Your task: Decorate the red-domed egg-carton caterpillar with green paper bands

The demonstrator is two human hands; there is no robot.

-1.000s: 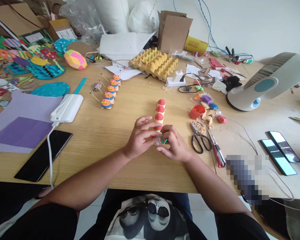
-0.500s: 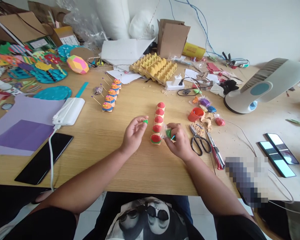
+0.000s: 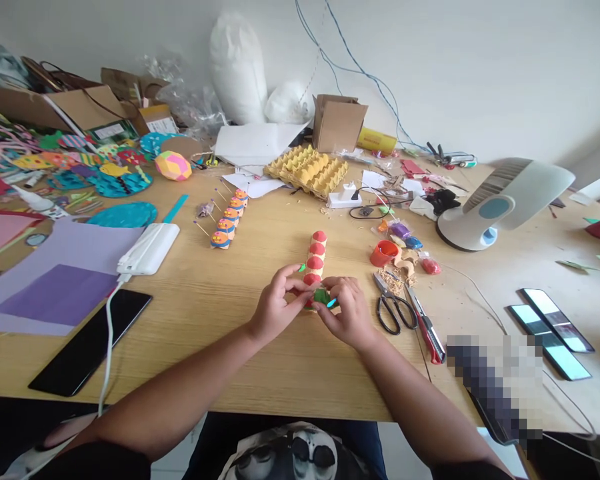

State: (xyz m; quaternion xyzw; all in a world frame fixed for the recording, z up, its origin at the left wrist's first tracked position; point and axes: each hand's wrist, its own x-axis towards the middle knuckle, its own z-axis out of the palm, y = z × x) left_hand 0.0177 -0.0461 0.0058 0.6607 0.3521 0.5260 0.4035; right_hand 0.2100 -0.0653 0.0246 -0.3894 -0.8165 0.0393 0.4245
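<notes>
A strip of egg carton cups [image 3: 317, 262] with red-painted domes lies in front of me, its near end partly hidden by my hands. My right hand [image 3: 349, 308] is closed around a small clear bag of green clay [image 3: 322, 297]; a small bright blue piece [image 3: 333, 303] shows at its fingers. My left hand [image 3: 279, 303] meets it from the other side, thumb and fingers pinched at the bag's edge. A bit of green clay [image 3: 301, 268] clings to a left fingertip.
Scissors [image 3: 395, 303], a red utility knife [image 3: 426, 325] and a red cup [image 3: 385, 253] lie right of my hands. Another painted carton strip [image 3: 230, 219] with pins stands left. A white fan [image 3: 500, 203], yellow egg tray [image 3: 307, 170], power bank [image 3: 149, 250] and phone [image 3: 93, 341] surround the work.
My hands have come together over the near end of the red strip; they were apart before. My left fingers now pinch at the bag's edge. The camera view has tilted upward slightly.
</notes>
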